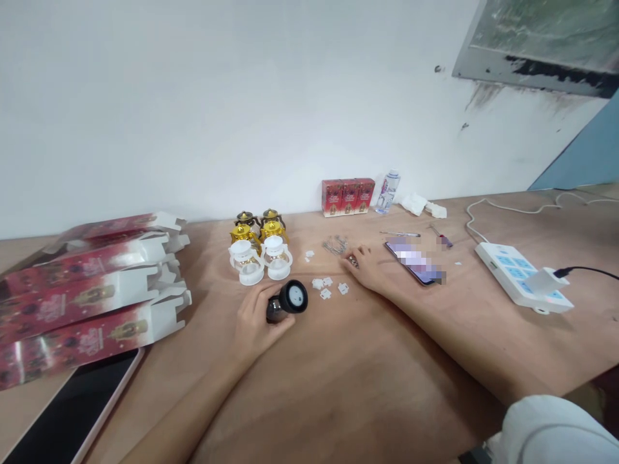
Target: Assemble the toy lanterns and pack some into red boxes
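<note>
My left hand [258,322] is wrapped round a small black lantern [275,309], tilted so that its round base with a pale disc faces up and to the right. On the table farther right, my right hand [365,267] curls its fingers over small shiny round pieces [353,261], partly hidden by the hand. Between the hands lie several small white plastic pieces [325,293]. Thin metal wire pieces [334,245] are just beyond my right fingertips. Past my left hand stand small lanterns in rows: white [249,264], gold [243,234] and dark bronze [245,219].
Unfolded red printed boxes [101,303] are stacked at left, over a dark-screened tablet [82,406]. Red boxes [348,196] and a bottle [388,192] stand by the wall. A phone [413,261], screwdriver [441,237] and white power strip [520,274] lie to the right.
</note>
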{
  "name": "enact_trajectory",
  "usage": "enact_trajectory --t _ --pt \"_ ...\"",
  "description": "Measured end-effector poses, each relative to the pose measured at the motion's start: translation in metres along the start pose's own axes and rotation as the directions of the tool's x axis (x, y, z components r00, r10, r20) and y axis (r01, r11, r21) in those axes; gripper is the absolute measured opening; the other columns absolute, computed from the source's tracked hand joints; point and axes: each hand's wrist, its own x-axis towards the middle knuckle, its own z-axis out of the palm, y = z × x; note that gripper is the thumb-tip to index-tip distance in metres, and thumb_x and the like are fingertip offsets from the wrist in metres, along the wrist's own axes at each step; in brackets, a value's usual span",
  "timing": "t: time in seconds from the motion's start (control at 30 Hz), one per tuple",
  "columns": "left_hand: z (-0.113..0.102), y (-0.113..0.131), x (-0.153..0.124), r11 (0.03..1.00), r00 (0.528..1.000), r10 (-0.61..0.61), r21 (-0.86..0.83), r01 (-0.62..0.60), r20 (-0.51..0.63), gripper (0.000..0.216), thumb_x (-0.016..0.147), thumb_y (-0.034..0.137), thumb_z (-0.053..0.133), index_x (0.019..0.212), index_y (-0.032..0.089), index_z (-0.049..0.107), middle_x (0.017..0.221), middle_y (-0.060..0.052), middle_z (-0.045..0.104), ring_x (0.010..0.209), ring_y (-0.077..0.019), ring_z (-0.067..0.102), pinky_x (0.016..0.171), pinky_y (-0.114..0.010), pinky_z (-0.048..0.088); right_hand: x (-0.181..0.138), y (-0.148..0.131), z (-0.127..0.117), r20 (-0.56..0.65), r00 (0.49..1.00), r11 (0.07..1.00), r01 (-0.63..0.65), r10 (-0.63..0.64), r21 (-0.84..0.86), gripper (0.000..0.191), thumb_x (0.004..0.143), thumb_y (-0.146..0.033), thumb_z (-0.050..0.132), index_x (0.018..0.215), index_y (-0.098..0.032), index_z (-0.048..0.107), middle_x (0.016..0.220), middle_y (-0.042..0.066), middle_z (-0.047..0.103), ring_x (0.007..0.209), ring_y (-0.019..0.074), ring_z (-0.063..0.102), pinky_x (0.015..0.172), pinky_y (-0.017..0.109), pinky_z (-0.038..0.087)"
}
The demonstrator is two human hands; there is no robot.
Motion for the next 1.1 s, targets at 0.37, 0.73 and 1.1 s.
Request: enact_trajectory --t 0.37,0.73,1.1 --pt "0.001 -0.001 -0.001 1.000 1.000 0.005 -0.015 -0.005 -0.001 0.040 0.070 0.020 0.061 0.108 0.018 0.049 0.097 -0.010 0.063 0.088 -0.0236 0.064 0.074 -0.036 0.055 -0.013 -0.008 -0.005 0.035 0.999 0.994 0.024 -0.028 0.106 0.026 0.090 -0.031 0.043 0.108 -0.019 0.058 0.122 0.012 0.056 0.117 0.0251 0.050 0.101 0.043 0.037" --pt "0.000 0.000 0.000 1.000 1.000 0.012 -0.019 -0.012 0.001 0.038 0.071 0.021 0.061 0.107 0.018 0.050 0.097 -0.009 0.063 0.088 -0.0231 0.064 0.074 -0.035 0.054 -0.052 -0.058 -0.003 0.166 0.933 0.935 0.281 -0.319 0.217 0.055 0.087 -0.042 0.050 0.139 -0.028 0.035 0.148 0.010 0.031 0.138 0.0277 0.026 0.107 0.049 0.032" --pt "-0.001 -0.001 -0.006 0.999 0.998 -0.035 -0.038 0.037 0.049 0.041 0.075 0.024 0.062 0.114 0.019 0.048 0.104 -0.010 0.065 0.094 -0.0237 0.064 0.077 -0.036 0.054 -0.023 -0.085 0.020 -0.232 0.935 0.898 0.330 -0.269 0.292 0.032 0.090 -0.029 0.046 0.121 -0.021 0.050 0.126 0.013 0.053 0.125 0.0248 0.045 0.104 0.047 0.037"
